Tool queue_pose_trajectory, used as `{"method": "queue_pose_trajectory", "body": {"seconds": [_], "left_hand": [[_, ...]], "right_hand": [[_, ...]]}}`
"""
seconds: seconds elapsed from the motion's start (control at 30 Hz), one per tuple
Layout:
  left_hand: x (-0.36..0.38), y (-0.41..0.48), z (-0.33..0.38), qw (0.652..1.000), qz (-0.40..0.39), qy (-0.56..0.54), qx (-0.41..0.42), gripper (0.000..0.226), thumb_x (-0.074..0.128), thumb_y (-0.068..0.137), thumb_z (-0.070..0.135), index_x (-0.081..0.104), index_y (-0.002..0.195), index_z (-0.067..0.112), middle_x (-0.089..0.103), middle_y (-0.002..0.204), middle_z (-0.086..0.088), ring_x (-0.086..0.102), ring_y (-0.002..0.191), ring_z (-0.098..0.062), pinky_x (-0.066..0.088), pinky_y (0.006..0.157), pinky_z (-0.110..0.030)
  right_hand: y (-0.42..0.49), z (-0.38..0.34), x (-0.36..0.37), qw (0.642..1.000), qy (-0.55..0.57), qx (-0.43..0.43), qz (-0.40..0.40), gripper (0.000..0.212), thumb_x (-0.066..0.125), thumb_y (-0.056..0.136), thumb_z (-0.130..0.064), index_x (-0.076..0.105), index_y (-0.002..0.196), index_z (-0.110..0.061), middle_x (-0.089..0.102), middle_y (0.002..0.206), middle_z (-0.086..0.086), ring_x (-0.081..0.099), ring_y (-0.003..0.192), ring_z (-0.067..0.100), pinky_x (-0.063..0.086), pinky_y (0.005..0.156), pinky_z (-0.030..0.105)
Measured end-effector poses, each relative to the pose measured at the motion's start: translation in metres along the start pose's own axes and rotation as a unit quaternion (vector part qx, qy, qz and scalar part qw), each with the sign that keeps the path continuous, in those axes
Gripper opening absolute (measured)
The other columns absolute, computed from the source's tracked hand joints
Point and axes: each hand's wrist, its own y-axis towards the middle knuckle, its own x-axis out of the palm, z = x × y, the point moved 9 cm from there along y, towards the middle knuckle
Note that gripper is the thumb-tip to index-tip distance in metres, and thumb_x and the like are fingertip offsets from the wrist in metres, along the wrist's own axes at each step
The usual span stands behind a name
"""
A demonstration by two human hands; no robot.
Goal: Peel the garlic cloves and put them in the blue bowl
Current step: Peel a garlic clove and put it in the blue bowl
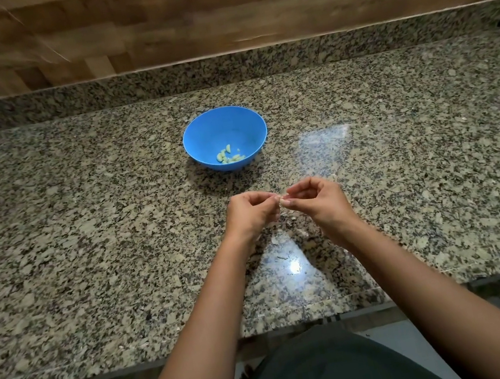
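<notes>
Both hands meet above the desk's (86,251) middle: the left hand (248,213) and right hand (317,199) each pinch one small clove (283,200) between curled fingertips. The bowl (214,128), nearer the back edge, holds peeled cloves (228,156).

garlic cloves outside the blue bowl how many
1: a garlic clove pinched between left hand and right hand, before the blue bowl. Others may hide under the hands.
</notes>
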Motion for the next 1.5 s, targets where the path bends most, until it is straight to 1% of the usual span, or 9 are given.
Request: {"method": "queue_pose_trajectory", "body": {"seconds": [0.3, 0.47, 0.7, 0.8, 0.87, 0.97, 1.1, 1.3, 1.5], "left_hand": [[-0.001, -0.004, 0.000, 0.999, 0.000, -0.047, -0.015, 0.003, 0.064, 0.084, -0.001, 0.065, 0.082, -0.001, 0.064, 0.064, -0.009, 0.058, 0.046, -0.008, 0.049, 0.048, -0.017], [0.001, -0.006, 0.000, 0.996, 0.004, -0.082, -0.020, 0.012, 0.061, 0.085, -0.004, 0.064, 0.075, 0.002, 0.065, 0.055, -0.003, 0.058, 0.045, -0.007, 0.049, 0.047, -0.016], [0.003, -0.009, 0.002, 0.997, 0.027, -0.073, -0.013, 0.010, 0.062, 0.085, -0.003, 0.062, 0.076, 0.001, 0.063, 0.067, -0.008, 0.059, 0.048, -0.006, 0.048, 0.048, -0.015], [-0.006, -0.008, 0.001, 0.999, 0.045, -0.002, 0.007, 0.010, 0.065, 0.084, 0.002, 0.064, 0.076, 0.007, 0.065, 0.071, -0.009, 0.061, 0.058, -0.015, 0.054, 0.057, -0.025], [-0.013, -0.010, 0.005, 0.990, 0.061, 0.120, 0.034, 0.006, 0.067, 0.083, 0.008, 0.067, 0.078, 0.013, 0.069, 0.079, -0.008, 0.064, 0.070, -0.021, 0.057, 0.071, -0.035], [-0.008, -0.016, 0.013, 0.940, 0.048, 0.328, 0.079, 0.015, 0.064, 0.086, 0.009, 0.068, 0.100, 0.010, 0.064, 0.095, 0.002, 0.060, 0.084, -0.012, 0.048, 0.079, -0.021], [-0.002, -0.018, 0.016, 0.909, 0.049, 0.401, 0.100, 0.014, 0.064, 0.087, 0.013, 0.065, 0.100, 0.007, 0.064, 0.100, -0.005, 0.054, 0.082, -0.010, 0.042, 0.074, -0.017], [0.002, -0.017, 0.022, 0.914, 0.045, 0.380, 0.135, 0.016, 0.058, 0.089, 0.005, 0.066, 0.103, 0.011, 0.066, 0.104, -0.003, 0.058, 0.089, -0.012, 0.045, 0.077, -0.019], [0.001, -0.014, 0.006, 0.981, 0.029, 0.183, 0.056, 0.007, 0.064, 0.085, 0.016, 0.069, 0.090, 0.016, 0.069, 0.091, 0.002, 0.065, 0.088, -0.013, 0.055, 0.082, -0.031]], "right_hand": [[-0.001, -0.005, 0.000, 1.000, 0.007, -0.021, 0.003, 0.018, 0.068, 0.075, 0.008, 0.060, 0.083, -0.005, 0.067, 0.083, 0.012, 0.066, 0.080, 0.021, 0.054, 0.075, 0.027], [-0.002, 0.002, 0.004, 0.995, 0.100, 0.014, -0.021, 0.013, 0.064, 0.076, 0.010, 0.063, 0.084, 0.000, 0.066, 0.084, 0.016, 0.065, 0.082, 0.026, 0.055, 0.076, 0.028], [-0.006, 0.005, 0.012, 0.994, 0.094, 0.027, -0.039, 0.010, 0.064, 0.079, 0.002, 0.064, 0.089, 0.000, 0.068, 0.087, 0.018, 0.065, 0.082, 0.027, 0.055, 0.081, 0.034], [-0.005, 0.010, 0.010, 0.990, 0.125, 0.056, -0.042, 0.012, 0.057, 0.085, 0.003, 0.058, 0.098, 0.002, 0.067, 0.087, 0.018, 0.065, 0.076, 0.025, 0.057, 0.070, 0.028], [-0.005, 0.014, 0.010, 0.986, 0.140, 0.076, -0.053, 0.015, 0.052, 0.089, 0.001, 0.054, 0.104, 0.004, 0.066, 0.087, 0.019, 0.064, 0.073, 0.025, 0.057, 0.065, 0.026], [-0.006, 0.020, 0.009, 0.982, 0.144, 0.102, -0.065, 0.019, 0.049, 0.092, 0.000, 0.055, 0.109, 0.006, 0.065, 0.084, 0.018, 0.063, 0.068, 0.022, 0.057, 0.063, 0.025], [-0.008, 0.025, 0.014, 0.969, 0.188, 0.137, -0.084, 0.018, 0.049, 0.091, 0.002, 0.057, 0.106, 0.007, 0.065, 0.085, 0.017, 0.062, 0.070, 0.022, 0.057, 0.065, 0.026], [-0.011, 0.023, 0.013, 0.965, 0.206, 0.137, -0.083, 0.018, 0.049, 0.091, 0.003, 0.058, 0.104, 0.009, 0.066, 0.082, 0.016, 0.061, 0.070, 0.021, 0.056, 0.064, 0.026], [-0.012, 0.019, 0.015, 0.985, 0.136, 0.075, -0.074, 0.014, 0.047, 0.092, 0.001, 0.059, 0.100, 0.002, 0.064, 0.085, 0.015, 0.060, 0.069, 0.018, 0.056, 0.062, 0.021]]}}
